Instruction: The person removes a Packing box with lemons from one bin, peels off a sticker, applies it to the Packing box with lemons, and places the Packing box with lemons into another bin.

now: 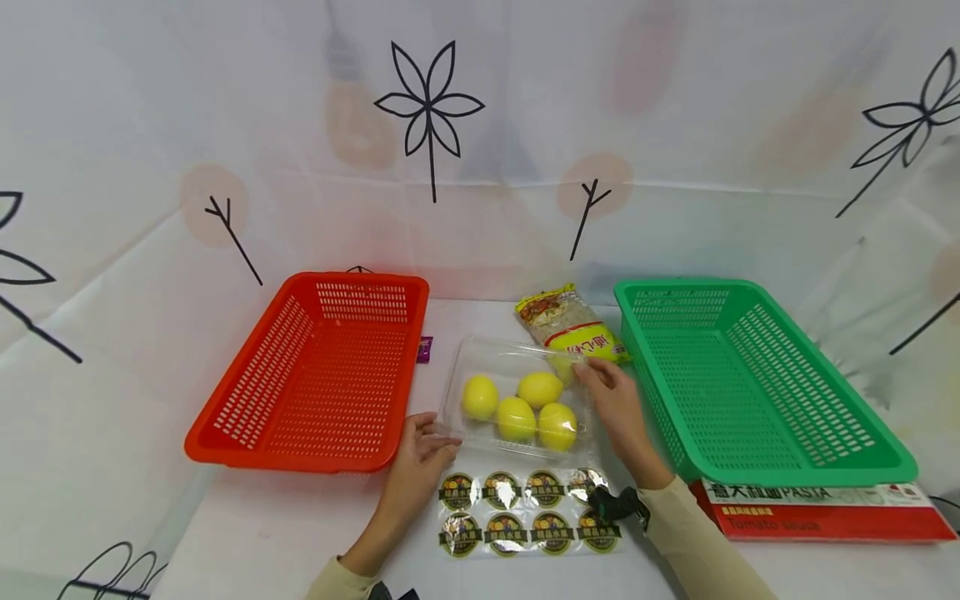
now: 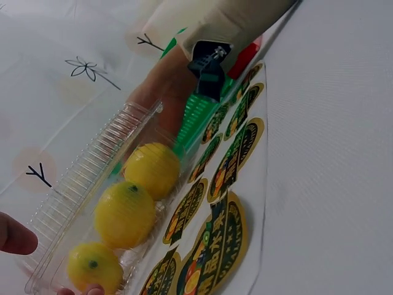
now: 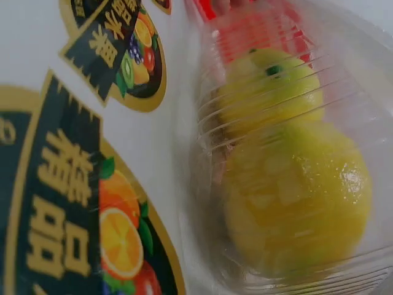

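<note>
Several yellow lemons (image 1: 539, 389) lie inside a clear plastic clamshell box (image 1: 495, 358) at the middle of the table. My right hand (image 1: 618, 408) holds the box by its far right edge, thumb and fingers bent at the plastic. At the near left corner of the box is my left hand (image 1: 420, 458), its fingers loosely extended with the tips at the rim. In the left wrist view, one fingertip (image 2: 18, 236) shows beside the ribbed plastic. The right wrist view looks through the ribbed side at two lemons (image 3: 295, 196); the right fingers are out of that view.
A sheet of round fruit stickers (image 1: 525, 510) lies in front of the box. The red basket (image 1: 300, 462) stands left, the green basket (image 1: 795, 475) right, with a red-and-white pasta box (image 1: 832, 521) below its near edge. Behind lie a yellow food bag (image 1: 573, 325) and a purple packet (image 1: 424, 349).
</note>
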`<state>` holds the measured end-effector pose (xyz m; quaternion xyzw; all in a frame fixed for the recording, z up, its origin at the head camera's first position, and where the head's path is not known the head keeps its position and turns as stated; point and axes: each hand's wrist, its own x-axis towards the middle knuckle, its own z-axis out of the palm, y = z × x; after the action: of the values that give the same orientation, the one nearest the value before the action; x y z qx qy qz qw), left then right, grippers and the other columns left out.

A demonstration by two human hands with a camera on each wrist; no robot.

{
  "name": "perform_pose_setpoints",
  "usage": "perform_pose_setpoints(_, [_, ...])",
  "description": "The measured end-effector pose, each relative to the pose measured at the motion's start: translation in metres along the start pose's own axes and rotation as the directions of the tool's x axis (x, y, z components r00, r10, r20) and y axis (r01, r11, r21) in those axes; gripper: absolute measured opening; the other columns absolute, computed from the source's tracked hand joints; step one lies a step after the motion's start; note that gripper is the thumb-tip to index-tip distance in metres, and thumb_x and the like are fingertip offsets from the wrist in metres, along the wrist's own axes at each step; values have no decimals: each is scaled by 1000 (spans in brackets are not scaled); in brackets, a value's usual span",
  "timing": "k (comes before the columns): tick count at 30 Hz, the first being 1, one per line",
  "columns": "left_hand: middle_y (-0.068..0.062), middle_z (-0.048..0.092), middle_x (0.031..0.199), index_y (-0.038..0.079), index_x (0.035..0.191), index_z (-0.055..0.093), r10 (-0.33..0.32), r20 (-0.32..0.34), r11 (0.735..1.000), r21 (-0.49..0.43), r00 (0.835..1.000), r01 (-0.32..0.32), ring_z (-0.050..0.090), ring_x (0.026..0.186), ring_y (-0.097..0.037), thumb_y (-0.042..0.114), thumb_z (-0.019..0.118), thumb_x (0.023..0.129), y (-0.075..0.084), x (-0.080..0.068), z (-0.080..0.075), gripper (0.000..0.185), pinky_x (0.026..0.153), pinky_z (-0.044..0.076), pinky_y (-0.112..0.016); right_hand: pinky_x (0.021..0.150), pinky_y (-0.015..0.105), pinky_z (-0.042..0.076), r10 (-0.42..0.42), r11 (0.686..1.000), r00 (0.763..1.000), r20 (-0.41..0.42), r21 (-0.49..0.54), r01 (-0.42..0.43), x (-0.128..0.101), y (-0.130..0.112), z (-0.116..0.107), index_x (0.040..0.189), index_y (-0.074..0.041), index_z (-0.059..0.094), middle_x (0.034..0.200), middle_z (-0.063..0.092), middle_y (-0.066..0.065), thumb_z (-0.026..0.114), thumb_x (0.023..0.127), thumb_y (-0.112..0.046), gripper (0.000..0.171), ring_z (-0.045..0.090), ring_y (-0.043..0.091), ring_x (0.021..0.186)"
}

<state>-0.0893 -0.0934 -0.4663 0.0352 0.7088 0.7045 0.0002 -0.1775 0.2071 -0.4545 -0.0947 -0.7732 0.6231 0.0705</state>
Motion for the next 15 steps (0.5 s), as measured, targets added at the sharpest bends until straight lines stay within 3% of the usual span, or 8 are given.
perform_pose_setpoints(8, [-23,56,121,-4,135,38,-47,-10,999,-12,999,47,68,108,-38,2,65,98,-1,-3,-2,45,85,55,-26,85,22,50,-42,998,999,23,39,41,5,4,4,138,6,60,126,67,23,65,105,-27,47,63,8,100])
perform_pose_setpoints(15, [-23,61,111,-2,126,36,-54,4,999,-2,999,54,70,97,-40,0,60,99,-3,-2,-2,36,86,57,-27,87,22,50,-43,998,997,58,50,40,7,3,5,140,3,61,128,67,24,67,104,-32,50,64,13,104])
